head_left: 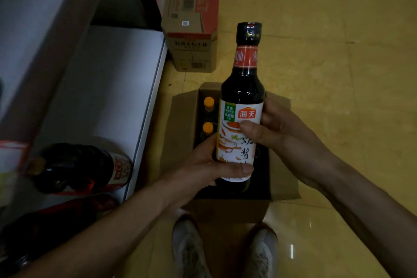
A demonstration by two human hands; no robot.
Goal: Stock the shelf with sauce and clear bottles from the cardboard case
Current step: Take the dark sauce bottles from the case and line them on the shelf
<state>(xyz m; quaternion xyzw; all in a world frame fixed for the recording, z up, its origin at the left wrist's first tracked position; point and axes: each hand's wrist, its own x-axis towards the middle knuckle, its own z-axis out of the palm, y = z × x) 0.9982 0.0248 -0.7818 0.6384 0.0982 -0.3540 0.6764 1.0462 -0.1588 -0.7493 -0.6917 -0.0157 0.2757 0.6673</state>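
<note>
A dark sauce bottle (242,88) with a white label and black cap is held upright above the open cardboard case (178,124). My left hand (203,167) grips its lower part, thumb across the label's bottom. My right hand (279,133) holds the right side, thumb pressed on the label's middle. Inside the case stand two bottles with orange caps (208,117) at its left side. On the white shelf (108,88) at the left, another dark sauce bottle (79,167) stands near the front edge.
A closed cardboard box (191,27) sits on the yellow tiled floor (327,52) beyond the case. My two shoes (225,250) stand just behind the case. More dark bottles are blurred at the lower left.
</note>
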